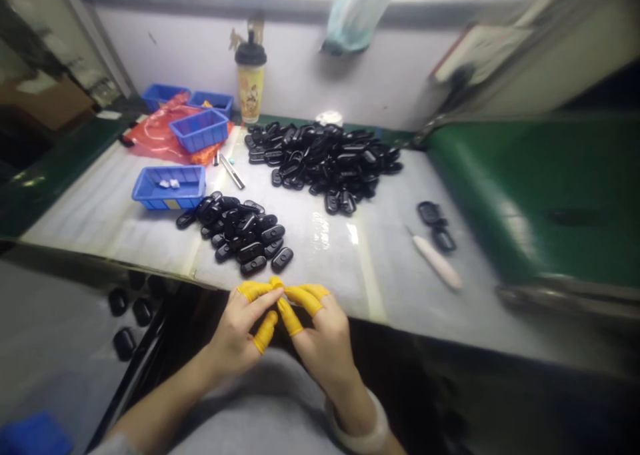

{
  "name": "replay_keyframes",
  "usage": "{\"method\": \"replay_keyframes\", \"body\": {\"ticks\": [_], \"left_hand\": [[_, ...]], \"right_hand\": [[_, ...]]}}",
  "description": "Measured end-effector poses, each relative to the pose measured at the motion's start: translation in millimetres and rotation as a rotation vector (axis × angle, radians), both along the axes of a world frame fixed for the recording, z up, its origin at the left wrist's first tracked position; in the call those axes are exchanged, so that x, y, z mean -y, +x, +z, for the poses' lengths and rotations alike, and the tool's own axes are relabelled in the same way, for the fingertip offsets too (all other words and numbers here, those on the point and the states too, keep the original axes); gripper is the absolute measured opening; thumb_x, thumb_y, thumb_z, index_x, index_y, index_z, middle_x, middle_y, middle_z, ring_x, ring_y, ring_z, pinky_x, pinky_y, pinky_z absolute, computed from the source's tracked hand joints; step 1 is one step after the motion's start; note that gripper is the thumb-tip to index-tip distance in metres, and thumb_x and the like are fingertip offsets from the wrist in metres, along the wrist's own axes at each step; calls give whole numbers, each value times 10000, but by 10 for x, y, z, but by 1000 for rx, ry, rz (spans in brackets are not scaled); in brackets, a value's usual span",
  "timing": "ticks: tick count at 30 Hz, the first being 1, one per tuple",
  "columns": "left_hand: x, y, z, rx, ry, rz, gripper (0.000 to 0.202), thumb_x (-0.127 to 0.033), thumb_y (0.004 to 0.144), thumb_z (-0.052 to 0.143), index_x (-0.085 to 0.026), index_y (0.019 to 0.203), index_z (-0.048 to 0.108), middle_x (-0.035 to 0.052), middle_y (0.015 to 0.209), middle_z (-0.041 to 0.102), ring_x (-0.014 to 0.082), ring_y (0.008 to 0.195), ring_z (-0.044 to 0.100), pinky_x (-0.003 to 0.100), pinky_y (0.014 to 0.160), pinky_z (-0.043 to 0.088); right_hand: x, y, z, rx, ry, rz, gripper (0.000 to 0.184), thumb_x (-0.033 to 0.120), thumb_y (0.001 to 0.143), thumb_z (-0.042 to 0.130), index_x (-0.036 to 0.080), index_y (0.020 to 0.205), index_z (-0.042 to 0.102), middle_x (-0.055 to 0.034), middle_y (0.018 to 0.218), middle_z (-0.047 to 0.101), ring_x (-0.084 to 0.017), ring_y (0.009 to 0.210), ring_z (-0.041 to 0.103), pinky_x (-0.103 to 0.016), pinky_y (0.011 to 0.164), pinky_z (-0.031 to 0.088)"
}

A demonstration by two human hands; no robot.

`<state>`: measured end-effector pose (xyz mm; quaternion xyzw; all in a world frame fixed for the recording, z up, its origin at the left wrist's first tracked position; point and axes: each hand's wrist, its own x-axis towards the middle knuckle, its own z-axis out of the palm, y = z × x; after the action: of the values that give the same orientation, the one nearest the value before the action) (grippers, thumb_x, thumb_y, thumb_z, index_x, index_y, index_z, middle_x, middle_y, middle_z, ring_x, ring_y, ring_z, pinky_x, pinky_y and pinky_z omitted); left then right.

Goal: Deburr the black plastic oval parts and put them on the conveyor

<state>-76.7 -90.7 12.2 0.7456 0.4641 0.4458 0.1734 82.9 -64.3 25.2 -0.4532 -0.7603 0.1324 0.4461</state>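
Observation:
My left hand [237, 325] and my right hand [324, 331] meet just off the table's front edge, with yellow finger cots on several fingers. The left index finger is bare and stretched out, its tip touching the right fingertips. My left thumb stands apart below it. My right thumb and fingers close together at that tip; whatever is between them is too small to make out. Just beyond the hands lies a smaller pile of glossy black oval plastic casings [245, 235]. A larger heap of similar black casings [325, 155] lies farther back.
A blue bin [170, 205] with small white pieces stands left. Behind are another blue bin [200, 131], a red plastic bag [155, 138], a utility knife [233, 173] and a lidded cup [251, 88]. Right are a pale-handled pointed tool [437, 263] and black parts [443, 238].

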Motion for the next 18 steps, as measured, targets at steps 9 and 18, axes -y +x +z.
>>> {"method": "replay_keyframes", "body": {"ticks": [9,18], "left_hand": [[-101,20,-30,78,82,29,121,-148,871,647,-170,986,678,55,881,725,148,796,675,247,734,558],[-94,-4,56,142,5,-90,145,-119,843,643,-170,978,658,56,862,735,135,735,683,221,703,559]], "right_hand": [[-65,107,-50,-245,-328,132,74,237,877,651,222,941,687,-6,849,710,-136,736,661,-242,677,546],[-31,140,-133,-447,-657,296,73,292,850,698,241,897,719,-10,900,743,-156,789,692,-251,724,557]]}}
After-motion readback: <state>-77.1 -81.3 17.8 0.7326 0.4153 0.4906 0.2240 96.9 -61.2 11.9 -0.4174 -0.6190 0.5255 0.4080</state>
